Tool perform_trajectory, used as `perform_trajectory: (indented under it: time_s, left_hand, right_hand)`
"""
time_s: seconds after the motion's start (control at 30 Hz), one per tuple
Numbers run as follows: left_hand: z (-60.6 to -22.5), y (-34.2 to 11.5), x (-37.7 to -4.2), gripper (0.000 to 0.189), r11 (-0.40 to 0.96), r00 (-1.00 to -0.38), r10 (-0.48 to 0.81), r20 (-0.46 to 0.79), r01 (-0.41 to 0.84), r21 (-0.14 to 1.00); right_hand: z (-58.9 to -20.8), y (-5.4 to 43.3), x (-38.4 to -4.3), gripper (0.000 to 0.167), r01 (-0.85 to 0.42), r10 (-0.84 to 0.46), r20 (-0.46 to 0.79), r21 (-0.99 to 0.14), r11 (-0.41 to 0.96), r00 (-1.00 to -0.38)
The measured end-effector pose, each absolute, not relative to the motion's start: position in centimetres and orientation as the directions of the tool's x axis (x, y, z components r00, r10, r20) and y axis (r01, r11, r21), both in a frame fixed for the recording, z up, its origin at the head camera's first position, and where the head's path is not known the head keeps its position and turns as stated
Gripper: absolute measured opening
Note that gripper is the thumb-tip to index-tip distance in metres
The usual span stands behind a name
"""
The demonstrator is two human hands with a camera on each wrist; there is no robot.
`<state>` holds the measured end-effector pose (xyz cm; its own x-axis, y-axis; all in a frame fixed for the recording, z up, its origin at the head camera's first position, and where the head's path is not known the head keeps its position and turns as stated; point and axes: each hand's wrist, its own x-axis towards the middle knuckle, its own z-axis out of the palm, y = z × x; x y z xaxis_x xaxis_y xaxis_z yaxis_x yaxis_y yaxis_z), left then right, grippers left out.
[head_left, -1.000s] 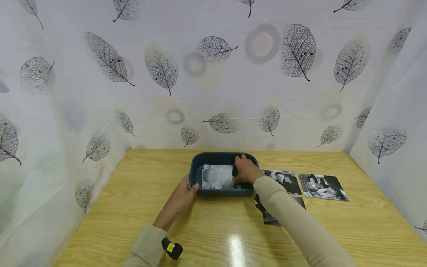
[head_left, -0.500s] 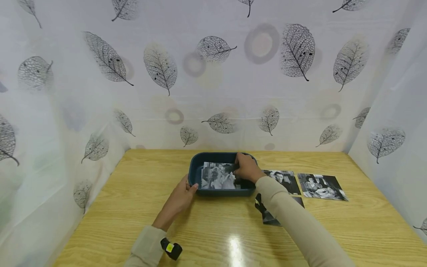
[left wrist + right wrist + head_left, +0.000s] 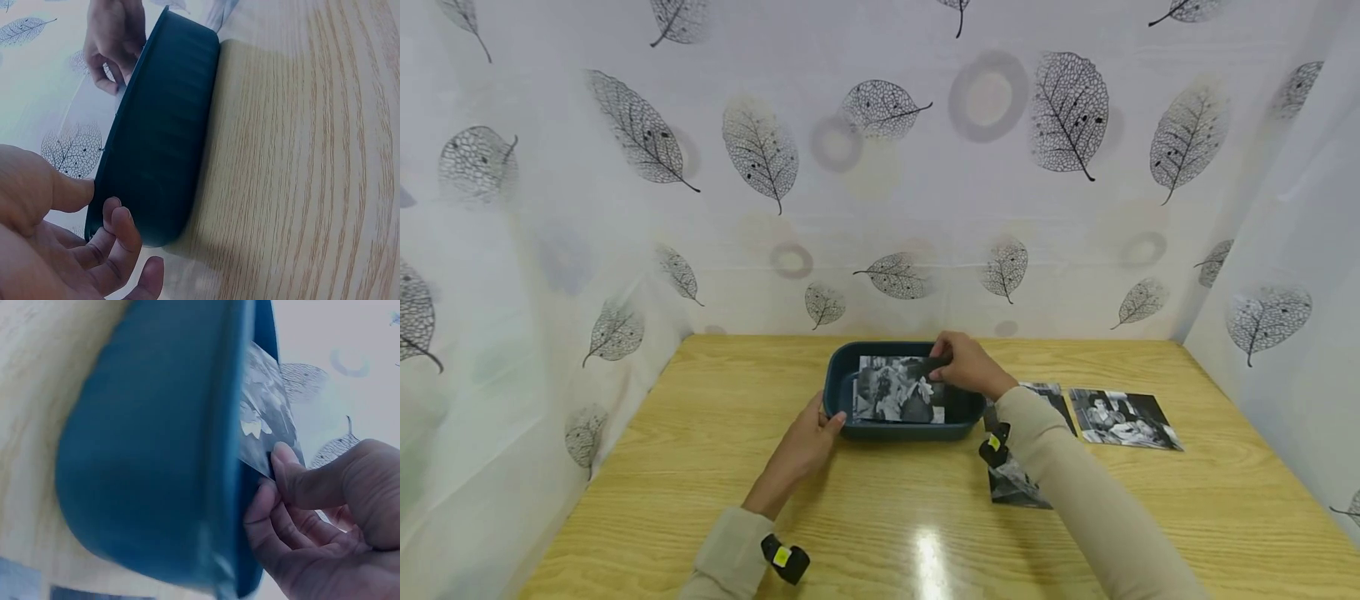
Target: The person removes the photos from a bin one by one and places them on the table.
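A dark blue plastic tub (image 3: 910, 431) stands on the wooden table with black-and-white photos inside. My left hand (image 3: 807, 437) grips its left end, thumb at the rim and fingers against the outer wall, as the left wrist view shows. Over the tub's right half, my right hand (image 3: 968, 364) pinches a photo (image 3: 891, 387) by its right edge, between thumb and fingertips. In the right wrist view the pinched photo (image 3: 265, 406) slants up above the tub's rim. Below it in the head view, a pale edge of another photo (image 3: 854, 400) shows in the tub.
Right of the tub lie several photos: one at the far right (image 3: 1126, 418), one partly behind the right sleeve (image 3: 1052, 400), and one nearer the front (image 3: 1015, 485). A leaf-patterned curtain (image 3: 895, 208) rises along the table's back edge.
My right hand has taken hold of a photo in the tub and raised it slightly, its right end lifting. The left hand has stayed on the tub's left end.
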<state>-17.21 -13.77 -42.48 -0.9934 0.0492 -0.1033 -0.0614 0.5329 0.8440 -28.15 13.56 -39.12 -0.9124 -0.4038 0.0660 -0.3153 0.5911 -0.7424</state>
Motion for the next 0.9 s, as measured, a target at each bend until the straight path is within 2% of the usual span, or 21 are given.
perform_trajectory:
  time_s: [0.33,0.73,0.9]
  left_hand:
    - [-42.5,-13.7,-17.2,0.055,0.515,-0.994,0.057,-0.091,-0.049,0.856]
    - [-42.4,-13.4,-17.2,0.053,0.498,-0.995,0.050,-0.088,-0.051,0.866]
    - [-42.1,-13.6,-17.1,0.055,0.532,-0.994,0.050,-0.093,-0.052,0.845]
  right_hand:
    - [-37.2,16.0,-28.1,0.023,-0.229,-0.383,0.014,-0.820,0.524,-0.924]
    - [-34.1,21.5,-27.1,0.020,-0.211,-0.362,-0.002,-0.809,0.549,-0.932]
    - [-33.2,24.8,-26.1,0.021,-0.187,-0.350,-0.027,-0.805,0.563,-0.937]
